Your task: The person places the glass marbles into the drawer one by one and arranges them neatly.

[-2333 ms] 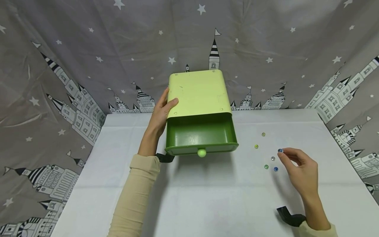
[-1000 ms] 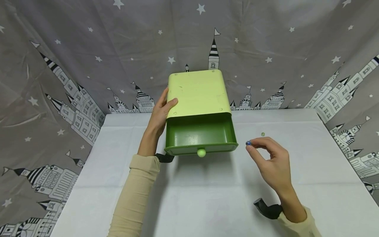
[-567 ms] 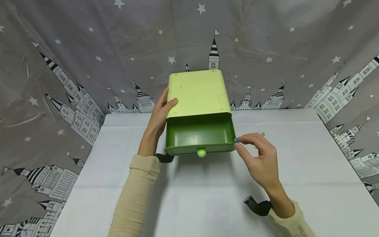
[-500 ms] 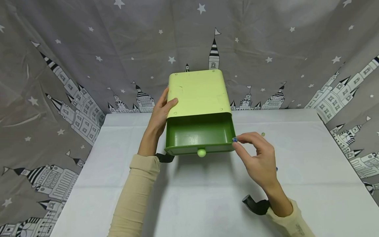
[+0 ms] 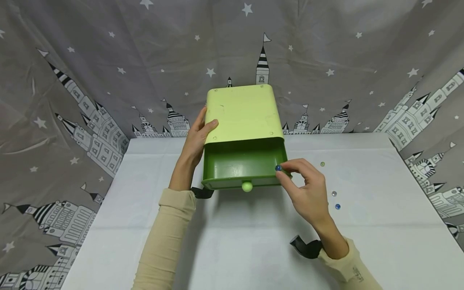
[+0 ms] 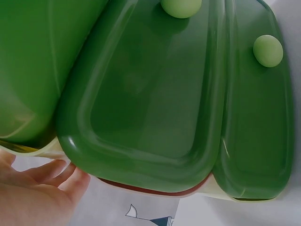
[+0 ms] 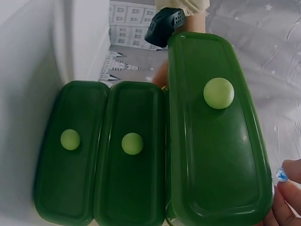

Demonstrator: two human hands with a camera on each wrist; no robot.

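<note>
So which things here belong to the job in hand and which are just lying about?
In the job:
blue bead, pinched by the right hand
open drawer, beneath that hand's fingertips
cabinet, gripped by the left hand

Lying about:
green bead, clear bead and second blue bead, loose on the table, perhaps for later
backdrop

A hand could drop into the drawer (image 5: 222,184) from above across its middle and left. Around it, in the head view, the box (image 5: 242,114) roofs 12 o'clock, the left hand (image 5: 196,140) blocks 10, and the right hand (image 5: 308,191) (blue bead (image 5: 278,168) pinched at its tips) crowds 4, with loose beads (image 5: 338,206) beyond. At 6, past the knob (image 5: 247,186), the table (image 5: 250,241) gives a wide way in.
</note>
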